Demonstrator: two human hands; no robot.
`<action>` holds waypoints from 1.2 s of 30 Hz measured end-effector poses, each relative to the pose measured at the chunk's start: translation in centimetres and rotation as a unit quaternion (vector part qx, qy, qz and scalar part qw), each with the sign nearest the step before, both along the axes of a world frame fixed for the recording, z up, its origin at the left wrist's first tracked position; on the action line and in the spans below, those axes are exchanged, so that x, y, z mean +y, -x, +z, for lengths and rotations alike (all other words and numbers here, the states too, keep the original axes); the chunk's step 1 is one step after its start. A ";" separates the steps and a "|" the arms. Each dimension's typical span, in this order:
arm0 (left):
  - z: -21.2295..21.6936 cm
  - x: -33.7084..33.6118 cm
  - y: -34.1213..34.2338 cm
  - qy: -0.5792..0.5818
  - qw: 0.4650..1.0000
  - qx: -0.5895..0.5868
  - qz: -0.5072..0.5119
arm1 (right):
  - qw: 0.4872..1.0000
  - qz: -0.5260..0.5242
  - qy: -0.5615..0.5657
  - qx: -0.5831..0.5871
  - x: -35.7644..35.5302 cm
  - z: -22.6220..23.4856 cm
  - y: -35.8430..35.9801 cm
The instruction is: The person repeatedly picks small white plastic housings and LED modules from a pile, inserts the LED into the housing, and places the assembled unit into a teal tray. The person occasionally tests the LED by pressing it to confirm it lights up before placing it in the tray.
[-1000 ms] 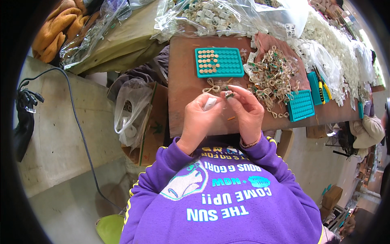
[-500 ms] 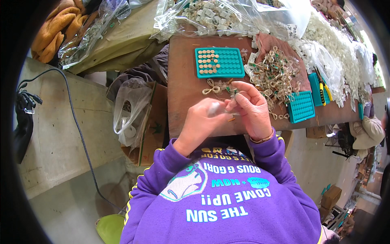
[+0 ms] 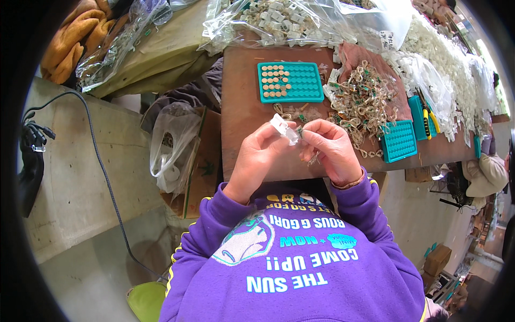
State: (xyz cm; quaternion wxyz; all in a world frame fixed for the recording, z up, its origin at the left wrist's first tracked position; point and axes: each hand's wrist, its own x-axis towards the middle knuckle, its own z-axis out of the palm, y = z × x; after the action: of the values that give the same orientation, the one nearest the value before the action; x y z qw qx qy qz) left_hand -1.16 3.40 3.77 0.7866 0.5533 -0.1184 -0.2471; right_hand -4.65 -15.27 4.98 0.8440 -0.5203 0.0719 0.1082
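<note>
My left hand (image 3: 256,156) pinches a small white plastic casing (image 3: 284,129) between thumb and fingers. Close beside it, my right hand (image 3: 333,149) is closed on a small green circuit board (image 3: 300,132), with thin wires hanging below the fingers. The casing and the board are almost touching; whether they meet cannot be made out. Just beyond the hands, a coiled pale cord (image 3: 284,111) lies on the brown tabletop. Farther back sits a teal tray (image 3: 306,98) with several round tan discs in its left cells.
Right of my hands is a heap of wired boards (image 3: 365,94) on a reddish cloth. Past it are another teal tray (image 3: 399,142) and yellow-handled pliers (image 3: 429,122). Clear bags of white parts (image 3: 279,19) line the back. A plastic bag (image 3: 174,142) hangs by a cardboard box at left.
The white casing, blurred and low between my hands before, now shows clearly, tilted up at my left fingertips. My right hand has turned and lowered slightly, keeping the board.
</note>
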 end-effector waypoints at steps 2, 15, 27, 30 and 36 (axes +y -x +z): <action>-0.1 0.0 0.2 -0.014 0.999 -0.024 0.027 | 1.000 0.004 0.021 0.007 0.4 0.2 0.2; 0.1 1.1 0.4 0.009 1.000 -0.029 -0.002 | 0.989 0.076 0.125 0.003 0.3 1.6 0.8; 0.3 0.4 1.7 0.040 0.992 -0.048 0.107 | 0.996 0.040 0.078 0.033 1.4 0.7 1.4; 0.3 0.3 1.9 -0.012 0.981 -0.074 0.178 | 0.950 0.023 0.297 -0.094 1.9 1.4 2.0; 0.1 -0.1 2.1 -0.089 0.954 -0.173 0.227 | 0.881 -0.031 0.430 -0.193 3.4 1.5 2.7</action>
State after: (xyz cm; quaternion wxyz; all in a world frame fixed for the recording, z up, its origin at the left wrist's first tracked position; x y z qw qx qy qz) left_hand -3.27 3.30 3.89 0.7371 0.6675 -0.1014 0.0277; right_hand -7.32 -11.85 6.53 0.5375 -0.8402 -0.0367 -0.0617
